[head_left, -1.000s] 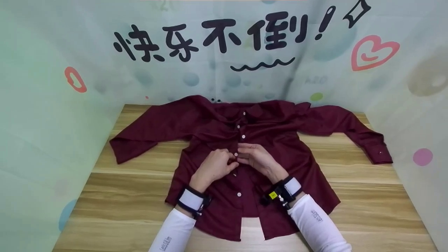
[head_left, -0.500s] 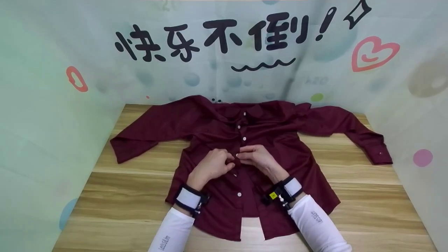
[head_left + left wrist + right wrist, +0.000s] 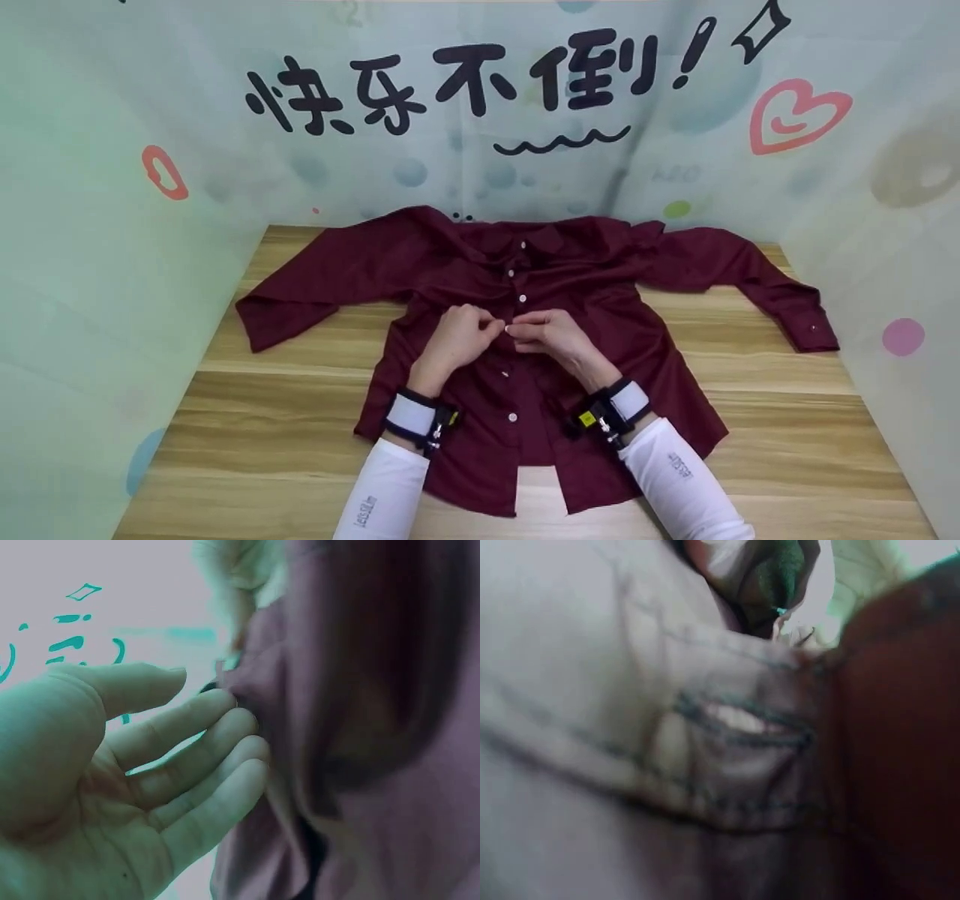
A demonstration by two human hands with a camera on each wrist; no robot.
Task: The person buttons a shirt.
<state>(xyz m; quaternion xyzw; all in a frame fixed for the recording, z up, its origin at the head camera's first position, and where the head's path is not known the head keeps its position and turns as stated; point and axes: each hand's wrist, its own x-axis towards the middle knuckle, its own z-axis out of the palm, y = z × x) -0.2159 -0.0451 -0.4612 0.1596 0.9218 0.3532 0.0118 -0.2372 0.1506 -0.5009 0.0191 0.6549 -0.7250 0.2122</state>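
A dark red button-up shirt [image 3: 450,337] lies front up, its row of white buttons running down the middle. At mid-front, my right hand [image 3: 559,341] pinches a white button [image 3: 508,329] between thumb and fingertips. My left hand [image 3: 461,337] is beside it, fingertips right at the placket edge. The left wrist view shows that hand [image 3: 150,757] with thumb apart from gently bent fingers, their tips against the cloth [image 3: 285,712]; the right hand [image 3: 247,577] is beyond. A blurred placket with a stitched buttonhole [image 3: 739,720], something white within it, fills the right wrist view.
The shirt's sleeves spread to both sides over the wood-grain table [image 3: 270,427]. Below the hands, another white button [image 3: 512,417] shows near the parted hem. Printed curtains [image 3: 420,157] stand close behind the table and along both sides.
My left hand has come up slightly, and its thumb and fingertips are closer to the button. The right fingertips have come onto the button, which was more exposed a second ago.
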